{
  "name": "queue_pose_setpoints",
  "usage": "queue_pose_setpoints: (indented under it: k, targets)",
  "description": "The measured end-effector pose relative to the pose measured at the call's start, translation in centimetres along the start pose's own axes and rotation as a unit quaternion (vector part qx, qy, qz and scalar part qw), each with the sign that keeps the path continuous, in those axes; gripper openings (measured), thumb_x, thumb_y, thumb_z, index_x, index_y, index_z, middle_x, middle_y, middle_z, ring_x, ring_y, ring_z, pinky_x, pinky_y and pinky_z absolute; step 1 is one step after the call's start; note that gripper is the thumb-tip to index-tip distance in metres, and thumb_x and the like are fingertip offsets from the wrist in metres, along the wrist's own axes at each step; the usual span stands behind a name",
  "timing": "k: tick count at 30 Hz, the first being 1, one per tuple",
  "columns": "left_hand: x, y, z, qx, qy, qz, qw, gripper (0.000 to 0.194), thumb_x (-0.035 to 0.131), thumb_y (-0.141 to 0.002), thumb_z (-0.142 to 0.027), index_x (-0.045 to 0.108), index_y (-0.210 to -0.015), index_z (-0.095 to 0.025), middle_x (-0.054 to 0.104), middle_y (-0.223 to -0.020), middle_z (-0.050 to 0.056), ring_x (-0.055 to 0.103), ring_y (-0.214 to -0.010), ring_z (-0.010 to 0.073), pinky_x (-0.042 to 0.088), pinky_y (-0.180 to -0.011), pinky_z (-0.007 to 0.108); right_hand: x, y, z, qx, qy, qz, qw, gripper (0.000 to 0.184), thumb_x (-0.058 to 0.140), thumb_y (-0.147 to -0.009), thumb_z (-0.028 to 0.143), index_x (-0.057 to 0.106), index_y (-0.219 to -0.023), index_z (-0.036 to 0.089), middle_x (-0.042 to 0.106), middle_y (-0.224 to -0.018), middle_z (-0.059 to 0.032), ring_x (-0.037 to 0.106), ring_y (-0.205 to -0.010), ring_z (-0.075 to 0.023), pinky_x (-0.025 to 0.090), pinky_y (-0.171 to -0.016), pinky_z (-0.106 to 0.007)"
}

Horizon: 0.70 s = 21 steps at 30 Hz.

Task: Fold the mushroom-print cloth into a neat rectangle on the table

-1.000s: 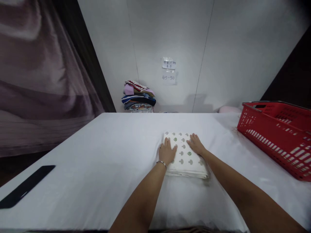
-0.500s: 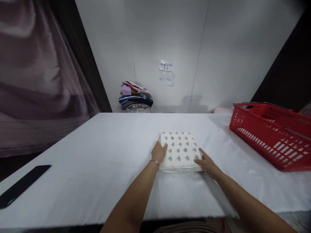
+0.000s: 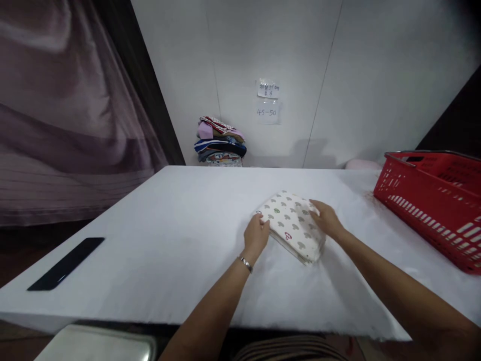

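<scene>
Between my hands is a folded white cloth [image 3: 291,220] printed with grey mushrooms and a few green and red ones. It is turned at an angle, one corner pointing toward me, over the white-covered table [image 3: 169,240]. My left hand [image 3: 257,233], with a silver bracelet on the wrist, grips the left corner, thumb on top. My right hand [image 3: 325,218] grips the right far edge, its fingers partly hidden behind the cloth. Several layers show along the near left edge.
A red plastic basket [image 3: 432,210] stands at the table's right. A black flat object [image 3: 67,263] lies at the left. Beyond the far edge is a stack of folded fabrics [image 3: 221,143] by the wall. A pinkish curtain [image 3: 67,115] hangs at left.
The cloth has been turned from lying square to an angled position, and red mushrooms now show on it. My right hand has moved to the far right edge. The view has shifted slightly.
</scene>
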State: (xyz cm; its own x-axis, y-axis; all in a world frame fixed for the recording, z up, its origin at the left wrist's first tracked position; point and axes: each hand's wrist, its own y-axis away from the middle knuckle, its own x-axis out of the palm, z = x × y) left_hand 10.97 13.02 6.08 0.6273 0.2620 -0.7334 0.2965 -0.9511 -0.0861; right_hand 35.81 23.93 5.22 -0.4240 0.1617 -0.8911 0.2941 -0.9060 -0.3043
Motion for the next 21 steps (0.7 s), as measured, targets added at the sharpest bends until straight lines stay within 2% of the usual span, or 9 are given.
queue_pose_setpoints:
  k: [3,6,9,11,17,21]
  targets:
    - [0.3,-2.5,-0.6,0.14,-0.068,-0.016,0.988,0.039,0.039,-0.091,-0.037,0.047,-0.126,-0.021,0.053,-0.131,0.007,0.043,-0.125,0.0198,0.033,-0.105,0.036,1.8,3.5,4.3,-0.044,0.006,0.052,0.998,0.053,0.037,-0.09,0.042,0.041,-0.138,0.02,0.04,-0.144,-0.0088,0.031,-0.134,-0.027,0.022,-0.108,-0.05]
    - [2.2,-4.0,0.2,0.201,-0.153,0.029,0.967,0.048,0.037,-0.091,-0.041,0.039,-0.135,-0.023,0.037,-0.146,0.005,0.024,-0.138,0.0219,0.018,-0.113,0.043,3.6,6.8,6.5,-0.101,0.045,0.091,0.99,0.06,0.037,-0.09,0.049,0.034,-0.142,0.02,0.031,-0.149,-0.0106,0.022,-0.138,-0.0281,0.017,-0.109,-0.053]
    - [3.8,-4.3,1.7,0.215,-0.183,0.036,0.959,0.05,0.031,-0.092,-0.042,0.037,-0.137,-0.022,0.033,-0.149,0.006,0.02,-0.14,0.0222,0.012,-0.115,0.045,4.5,8.7,6.9,-0.127,0.082,0.076,0.986,0.063,0.04,-0.089,0.051,0.035,-0.142,0.017,0.029,-0.149,-0.0125,0.021,-0.138,-0.0299,0.012,-0.11,-0.053]
    - [4.1,-4.2,2.3,0.221,-0.184,0.028,0.957,0.051,0.029,-0.092,-0.043,0.037,-0.137,-0.02,0.032,-0.149,0.006,0.02,-0.139,0.0217,0.011,-0.115,0.044,4.7,9.3,6.7,-0.127,0.094,0.066,0.985,0.064,0.041,-0.089,0.051,0.036,-0.141,0.015,0.028,-0.149,-0.0128,0.022,-0.138,-0.0302,0.012,-0.11,-0.053]
    - [3.7,-4.3,2.3,0.206,-0.197,0.033,0.958,0.05,0.03,-0.092,-0.042,0.038,-0.137,-0.023,0.033,-0.149,0.004,0.021,-0.139,0.0203,0.01,-0.115,0.043,4.5,11.0,7.1,-0.117,0.097,0.058,0.987,0.059,0.04,-0.09,0.042,0.033,-0.143,0.016,0.022,-0.152,-0.0103,0.018,-0.139,-0.0286,0.011,-0.112,-0.05]
    - [3.7,-4.6,2.3,0.214,-0.192,0.033,0.957,0.049,0.031,-0.092,-0.042,0.04,-0.135,-0.022,0.034,-0.148,0.005,0.023,-0.138,0.0217,0.012,-0.114,0.044,4.0,11.5,7.3,-0.111,0.073,0.088,0.987,0.061,0.044,-0.089,0.042,0.034,-0.143,0.015,0.022,-0.151,-0.0117,0.018,-0.139,-0.0284,0.013,-0.112,-0.05]
